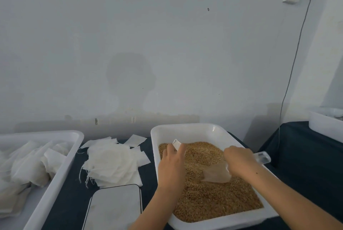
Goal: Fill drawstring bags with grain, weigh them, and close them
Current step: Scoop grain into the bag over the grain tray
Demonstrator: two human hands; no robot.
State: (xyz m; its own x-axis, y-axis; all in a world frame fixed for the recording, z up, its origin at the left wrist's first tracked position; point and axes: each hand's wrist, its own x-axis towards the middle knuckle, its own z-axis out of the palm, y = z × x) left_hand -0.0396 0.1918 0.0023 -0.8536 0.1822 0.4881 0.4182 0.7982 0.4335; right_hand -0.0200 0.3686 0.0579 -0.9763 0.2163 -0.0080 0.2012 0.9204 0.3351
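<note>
A white tub [187,129] holds brown grain [213,198]. Over the grain, my left hand [171,165] pinches a small white drawstring bag [176,144] at its top. My right hand [239,161] grips the handle of a clear plastic scoop [217,174]; the scoop's blade lies on the grain, and its handle end [263,157] sticks out past the tub's right rim. A flat scale [115,207] with a pale top lies left of the tub, near the front edge.
A pile of empty white bags [113,163] lies on the dark cloth between the tubs. A second white tub [55,177] at the left holds filled bags. Another white container [324,126] stands at the far right, below a wall socket with a cable.
</note>
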